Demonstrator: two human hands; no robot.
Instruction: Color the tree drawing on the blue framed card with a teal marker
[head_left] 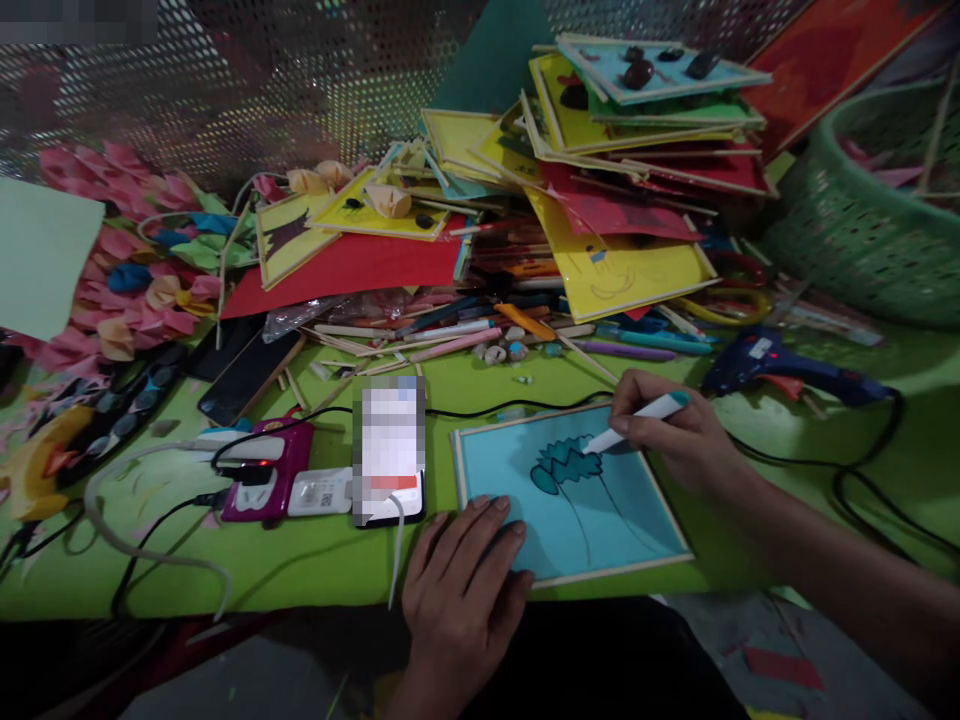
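In the head view, a blue sheet of paper (pixel 487 460) edged with thin wooden strips lies on the green tabletop. A dark teal drawing (pixel 571 466) with a jagged outline and two long thin lines is on it. My right hand (pixel 664 425) grips a white marker pen (pixel 637 421) with a teal end, its tip at the drawing's upper right part. My left hand (pixel 469 580) lies flat with fingers spread over the paper's lower left corner. Left of the paper, a lit phone (pixel 388 450) has its screen blurred.
A magenta power strip (pixel 266 475) with cables stands at left. A blue glue gun (pixel 787 365) lies at right, its cord trailing behind my right arm. Framed pictures (pixel 637 200) are piled at the back, above loose pens and sticks. A green basket (pixel 855 230) stands at far right.
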